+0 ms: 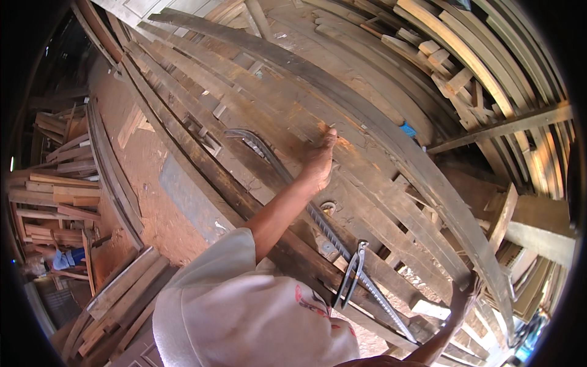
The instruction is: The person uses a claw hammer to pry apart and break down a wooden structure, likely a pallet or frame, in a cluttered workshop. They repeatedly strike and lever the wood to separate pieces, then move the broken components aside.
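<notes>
The long brown board (391,200) slants from far left to near right, the left hand (319,168) over its middle, the right hand (466,295) by its near end; whether either grips, I cannot tell.

The slatted counter (275,109) runs from far left to near right, gaps along it. On it lie 1 dark bar (318,219), pliers (359,257) across it, 1 small ring (328,203) just right of the bar, and 1 long board (440,197) along the right side.

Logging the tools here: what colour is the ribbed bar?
The ribbed bar is grey; it shows best in the head view.
</notes>
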Demonstrator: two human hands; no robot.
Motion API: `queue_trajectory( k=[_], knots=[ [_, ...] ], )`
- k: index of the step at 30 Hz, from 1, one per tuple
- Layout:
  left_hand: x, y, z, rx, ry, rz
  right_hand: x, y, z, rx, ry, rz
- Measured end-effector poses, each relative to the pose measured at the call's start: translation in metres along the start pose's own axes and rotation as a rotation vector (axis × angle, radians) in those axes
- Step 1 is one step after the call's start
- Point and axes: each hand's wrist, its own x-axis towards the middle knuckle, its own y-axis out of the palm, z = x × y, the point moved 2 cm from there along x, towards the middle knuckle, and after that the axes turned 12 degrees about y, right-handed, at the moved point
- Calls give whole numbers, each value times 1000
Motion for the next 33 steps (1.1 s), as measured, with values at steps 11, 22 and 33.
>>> queue_trajectory(
  k=[11, 22, 33],
  knots=[
    [0, 11, -22, -19, -62, 174, 22, 18, -19, -15, 66, 88],
    [69, -11, -112, 1669, 973, 475, 73, 28, 106, 51, -198, -55],
    [190, 39, -127, 1987, 840, 966, 126, 60, 104, 55, -148, 53]
  ],
)
